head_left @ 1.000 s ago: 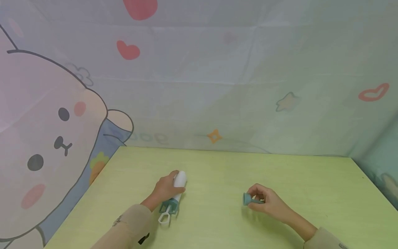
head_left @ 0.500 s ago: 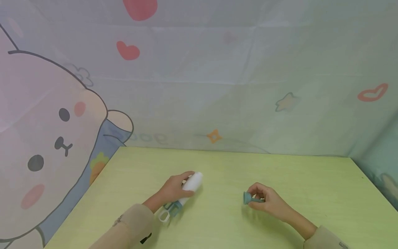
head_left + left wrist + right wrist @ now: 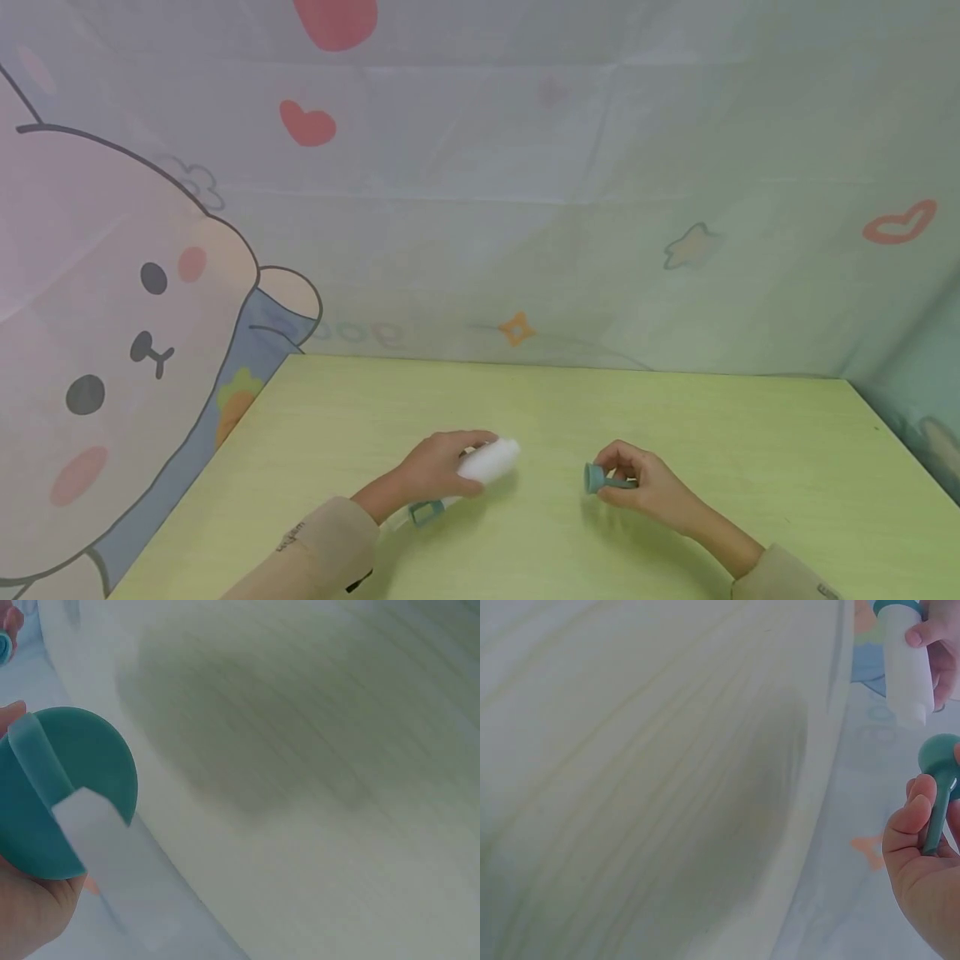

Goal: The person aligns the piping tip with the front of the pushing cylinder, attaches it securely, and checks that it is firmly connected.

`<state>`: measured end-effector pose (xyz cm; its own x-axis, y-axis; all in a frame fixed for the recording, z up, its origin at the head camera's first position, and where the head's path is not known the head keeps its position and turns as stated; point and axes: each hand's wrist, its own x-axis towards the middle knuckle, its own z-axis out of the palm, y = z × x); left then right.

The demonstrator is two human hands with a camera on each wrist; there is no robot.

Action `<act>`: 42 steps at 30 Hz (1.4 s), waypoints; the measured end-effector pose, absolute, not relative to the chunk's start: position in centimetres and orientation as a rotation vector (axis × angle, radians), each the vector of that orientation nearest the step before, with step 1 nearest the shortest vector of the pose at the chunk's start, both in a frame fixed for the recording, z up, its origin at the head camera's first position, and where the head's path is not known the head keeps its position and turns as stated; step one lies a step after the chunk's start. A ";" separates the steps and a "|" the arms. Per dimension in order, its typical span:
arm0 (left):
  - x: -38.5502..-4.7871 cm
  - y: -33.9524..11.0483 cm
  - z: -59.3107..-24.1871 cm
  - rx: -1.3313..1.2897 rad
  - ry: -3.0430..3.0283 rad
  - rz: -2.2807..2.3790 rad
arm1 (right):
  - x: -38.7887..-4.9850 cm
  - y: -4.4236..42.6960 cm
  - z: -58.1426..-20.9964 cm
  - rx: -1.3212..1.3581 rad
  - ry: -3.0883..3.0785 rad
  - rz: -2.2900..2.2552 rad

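My left hand (image 3: 437,467) grips what looks like a toy syringe, with a white barrel (image 3: 491,462) and a teal end (image 3: 427,512). Its narrow tip points right, toward my other hand. In the left wrist view, the teal round end (image 3: 97,761) carries a raised band, and a blurred white bar sticks out of it. My right hand (image 3: 651,490) pinches the stem of a small teal piece (image 3: 594,478) with a hollow, cup-like head facing left. The right wrist view shows that head (image 3: 937,754) from its rounded back, near the white barrel (image 3: 907,667) but apart.
Both hands are above a yellow-green table (image 3: 540,400). Behind it hangs a pale cloth backdrop (image 3: 480,208) printed with hearts, stars and a large cartoon animal. Light sleeves cover both forearms.
My left hand has moved right and turned the toy syringe from nearly upright in view to slanting right, bringing its tip closer to the teal piece. My right hand has stayed almost still.
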<state>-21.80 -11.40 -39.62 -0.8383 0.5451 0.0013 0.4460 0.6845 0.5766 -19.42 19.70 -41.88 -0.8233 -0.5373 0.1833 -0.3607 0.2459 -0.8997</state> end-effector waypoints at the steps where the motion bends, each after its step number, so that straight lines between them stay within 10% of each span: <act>1: -21.7 -11.3 -39.5 0.819 2.723 0.850 | -19.4 19.7 -41.9 -0.856 2.348 -1.625; 42: -19.4 -7.6 -38.1 1.063 2.553 0.682 | -18.8 17.0 -41.9 -1.086 2.299 -1.508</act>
<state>-19.38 -7.55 -38.15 -0.6845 0.7241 -0.0843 0.5856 0.6151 0.5279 -18.76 17.05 -41.93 -0.7152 -0.6604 0.2287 -0.4728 0.2162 -0.8542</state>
